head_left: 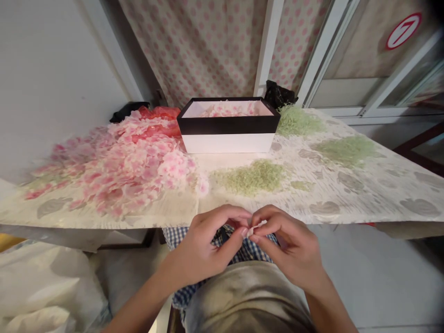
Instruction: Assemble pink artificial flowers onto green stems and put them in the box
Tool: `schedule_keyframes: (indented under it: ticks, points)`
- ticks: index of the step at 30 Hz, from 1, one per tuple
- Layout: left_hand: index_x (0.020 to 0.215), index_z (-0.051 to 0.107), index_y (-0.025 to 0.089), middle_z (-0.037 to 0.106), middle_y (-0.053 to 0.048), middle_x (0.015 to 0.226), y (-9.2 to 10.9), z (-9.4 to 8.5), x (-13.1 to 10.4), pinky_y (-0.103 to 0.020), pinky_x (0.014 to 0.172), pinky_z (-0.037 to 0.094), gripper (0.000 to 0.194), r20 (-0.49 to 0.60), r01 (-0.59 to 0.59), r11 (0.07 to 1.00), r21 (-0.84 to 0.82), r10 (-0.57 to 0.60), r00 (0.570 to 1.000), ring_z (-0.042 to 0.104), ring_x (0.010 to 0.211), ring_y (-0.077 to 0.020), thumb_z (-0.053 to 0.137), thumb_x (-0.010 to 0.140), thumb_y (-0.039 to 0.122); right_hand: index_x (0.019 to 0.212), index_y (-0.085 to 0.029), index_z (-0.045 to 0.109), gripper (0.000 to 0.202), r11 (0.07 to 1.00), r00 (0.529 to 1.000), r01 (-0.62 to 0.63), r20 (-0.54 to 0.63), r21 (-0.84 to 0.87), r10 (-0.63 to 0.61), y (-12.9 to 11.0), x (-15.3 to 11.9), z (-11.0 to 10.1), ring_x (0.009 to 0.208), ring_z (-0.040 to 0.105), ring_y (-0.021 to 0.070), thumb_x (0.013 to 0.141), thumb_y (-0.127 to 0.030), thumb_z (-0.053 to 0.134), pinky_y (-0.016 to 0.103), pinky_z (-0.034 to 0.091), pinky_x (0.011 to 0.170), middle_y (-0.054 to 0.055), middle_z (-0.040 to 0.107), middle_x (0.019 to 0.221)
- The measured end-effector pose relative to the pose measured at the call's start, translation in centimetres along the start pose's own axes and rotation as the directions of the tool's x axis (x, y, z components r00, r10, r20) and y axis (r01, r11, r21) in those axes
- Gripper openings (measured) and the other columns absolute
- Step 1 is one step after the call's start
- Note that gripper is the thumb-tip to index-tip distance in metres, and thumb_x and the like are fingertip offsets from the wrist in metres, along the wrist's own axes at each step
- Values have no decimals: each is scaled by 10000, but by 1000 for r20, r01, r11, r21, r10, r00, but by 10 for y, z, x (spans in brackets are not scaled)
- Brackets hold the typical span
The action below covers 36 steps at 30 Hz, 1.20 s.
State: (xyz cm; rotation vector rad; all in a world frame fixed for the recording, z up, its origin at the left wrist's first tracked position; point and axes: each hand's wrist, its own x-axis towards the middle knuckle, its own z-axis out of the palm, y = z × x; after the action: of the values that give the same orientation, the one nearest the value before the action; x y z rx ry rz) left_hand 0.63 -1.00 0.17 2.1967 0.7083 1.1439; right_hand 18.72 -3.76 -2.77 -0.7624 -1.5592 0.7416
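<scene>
Just past the table's front edge, above my lap, my left hand (217,243) and my right hand (289,243) meet fingertip to fingertip. Pinched between them is a small whitish-pink artificial flower petal piece (255,228), partly covered by the fingers. Its exact shape is too small to make out. On the table, a large heap of pink and white artificial flower petals (135,162) spreads to the left. A pile of small light-green plastic flower parts (251,176) lies straight ahead of my hands.
A black-and-white box (229,138) holding more pink pieces stands at the table's back. Further green piles (347,150) lie on the right of the patterned tablecloth (326,208). A red plastic bag (159,122) and a black bag (279,95) flank the box. White sacks (48,286) sit lower left.
</scene>
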Motion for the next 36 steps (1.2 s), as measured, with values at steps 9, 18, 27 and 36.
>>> schedule_keyframes:
  ticks: [9, 18, 27, 36]
  points:
    - [1031, 613, 251, 730, -22, 921, -21, -33, 10, -280, 727, 568, 196, -103, -24, 943, 333, 62, 993, 692, 791, -162, 569, 888, 125, 1001, -249, 616, 128, 980, 979, -195, 57, -23, 196, 11, -1, -10, 762, 599, 135, 904, -168, 596, 244, 499, 662, 7, 582, 839]
    - [767, 691, 207, 693, -66, 774, -106, -94, 21, -365, 688, 512, 123, -189, 351, 737, 577, -298, 936, 640, 719, -241, 623, 799, 304, 855, -237, 687, 121, 989, 988, -148, 39, -9, 149, 20, 3, -32, 742, 675, 159, 864, -139, 615, 260, 551, 620, 30, 700, 805]
    - [947, 658, 196, 684, -45, 732, -122, -75, 21, -327, 626, 488, 166, -289, 380, 779, 499, -264, 920, 639, 663, -221, 600, 793, 212, 868, -259, 748, 186, 988, 990, -138, 16, -70, 140, 22, 2, -31, 749, 739, 171, 840, -110, 640, 276, 617, 669, 17, 770, 810]
    - [1089, 567, 256, 648, 1, 871, -56, -58, 17, -313, 757, 567, 294, -457, 191, 944, 268, -50, 888, 654, 762, -157, 676, 818, 218, 868, -272, 743, 271, 1000, 999, -27, -21, -10, 27, 7, 2, -13, 819, 716, 188, 796, -27, 651, 321, 603, 707, 26, 742, 873]
